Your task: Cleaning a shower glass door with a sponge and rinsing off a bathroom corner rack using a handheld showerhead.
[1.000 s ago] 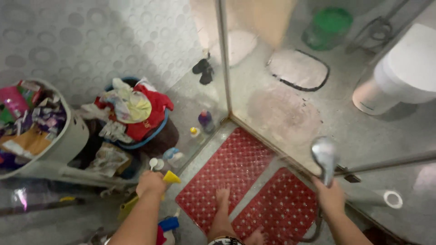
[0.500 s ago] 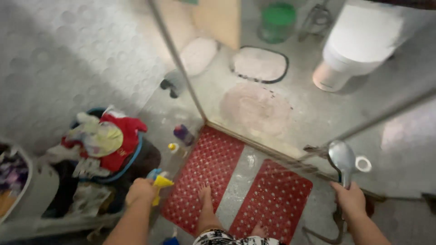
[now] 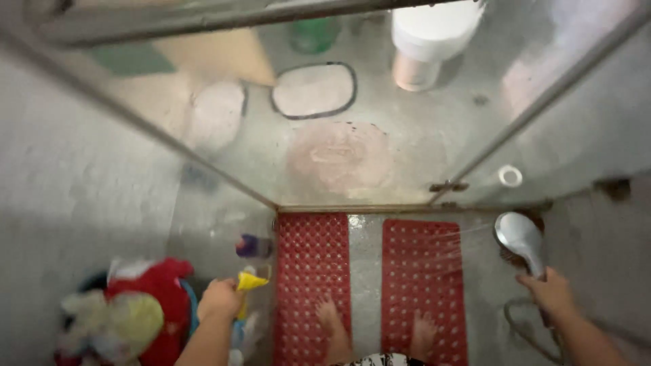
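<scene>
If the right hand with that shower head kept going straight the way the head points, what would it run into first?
The right hand aims the silver shower head left and slightly down, as its spray shows. First in that line is probably the right-hand red mat, though depth is hard to judge from above.

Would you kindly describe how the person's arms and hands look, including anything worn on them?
Both forearms are bare, with no sleeves in view. The left hand and the right hand wear no gloves; no watch, ring or band shows, though the picture is blurred. Each arm enters from the bottom edge.
</scene>
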